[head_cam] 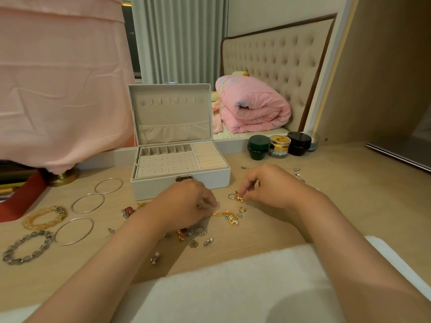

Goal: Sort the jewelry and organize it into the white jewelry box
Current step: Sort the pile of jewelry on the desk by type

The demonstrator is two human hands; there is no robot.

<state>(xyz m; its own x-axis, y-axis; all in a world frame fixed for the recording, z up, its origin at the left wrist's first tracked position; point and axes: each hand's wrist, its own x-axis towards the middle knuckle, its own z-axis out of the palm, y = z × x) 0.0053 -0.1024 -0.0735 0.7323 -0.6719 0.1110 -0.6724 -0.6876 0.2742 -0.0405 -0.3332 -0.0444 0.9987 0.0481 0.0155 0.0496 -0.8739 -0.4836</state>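
— Near the front wall of the open white rectangular jewelry box [151, 188], what are the hands doing?
— On the pale wooden tabletop [326, 206], the right hand [268, 187] pinches a small gold butterfly-shaped piece [239, 197]. The left hand [186, 203] curls over the tangled pile beside a gold charm chain [226, 215]; whether it grips anything, I cannot tell.
— Advice?
— Lift the butterfly straight up, clear of the chain, so nothing snags.
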